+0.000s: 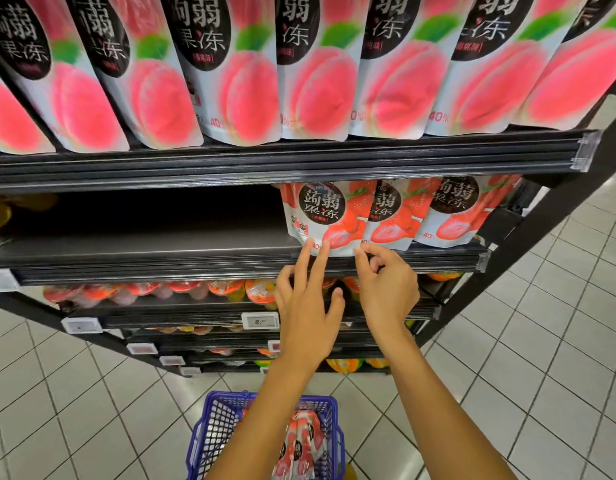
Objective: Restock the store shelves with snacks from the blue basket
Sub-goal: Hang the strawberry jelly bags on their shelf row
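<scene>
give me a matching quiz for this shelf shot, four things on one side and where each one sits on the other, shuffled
Things:
1 peach pouches
2 front strawberry pouch
3 blue basket
4 jelly cups

Places:
A on the floor tiles
B highest shelf in view
C next shelf down, right end
D third shelf down

Pairs: 1-B, 2-C, 3-A, 4-D

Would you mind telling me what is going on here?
A person is restocking: the left hand touches, with straight fingers, the bottom edge of the leftmost strawberry pouch on the middle shelf, and the right hand is at its lower right corner. Three pouches stand there; more lie in the blue basket below.
</scene>
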A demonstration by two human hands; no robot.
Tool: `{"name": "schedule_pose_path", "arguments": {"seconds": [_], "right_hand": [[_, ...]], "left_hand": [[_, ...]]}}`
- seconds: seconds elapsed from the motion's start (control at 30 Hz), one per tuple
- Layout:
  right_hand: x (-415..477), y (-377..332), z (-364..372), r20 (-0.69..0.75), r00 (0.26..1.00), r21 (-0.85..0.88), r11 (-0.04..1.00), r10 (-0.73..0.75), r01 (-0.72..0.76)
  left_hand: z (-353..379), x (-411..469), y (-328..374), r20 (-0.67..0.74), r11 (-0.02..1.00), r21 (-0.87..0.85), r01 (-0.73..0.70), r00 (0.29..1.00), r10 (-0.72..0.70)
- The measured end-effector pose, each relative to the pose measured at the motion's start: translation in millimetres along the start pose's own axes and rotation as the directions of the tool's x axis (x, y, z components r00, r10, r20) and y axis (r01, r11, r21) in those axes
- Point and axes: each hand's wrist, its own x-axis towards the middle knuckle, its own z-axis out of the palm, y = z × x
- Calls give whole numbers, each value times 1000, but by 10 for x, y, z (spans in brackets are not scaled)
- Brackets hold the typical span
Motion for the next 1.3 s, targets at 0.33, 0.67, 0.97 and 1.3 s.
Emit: {"name": "schedule_pose_path", "arguments": {"seconds": [0.33, 0.67, 0.97, 1.3], "right_hand": [[-21, -24, -3, 10, 999, 12, 999, 33, -33], [-41, -35, -3, -13, 999, -18, 999, 44, -45], [-114, 40, -5, -38, 999, 48, 999, 23, -22], [-558, 94, 47, 173, 983, 310, 951, -53, -3]], "left_hand": [[24, 8, -8, -17, 1000, -6, 14, 1000, -14], [36, -10, 9, 17, 1000, -11, 28, 999, -28], [-50, 9, -48, 16, 996, -87, -15, 1000, 16], [-152, -242, -436, -43, 978, -210, -22, 999, 14]]}}
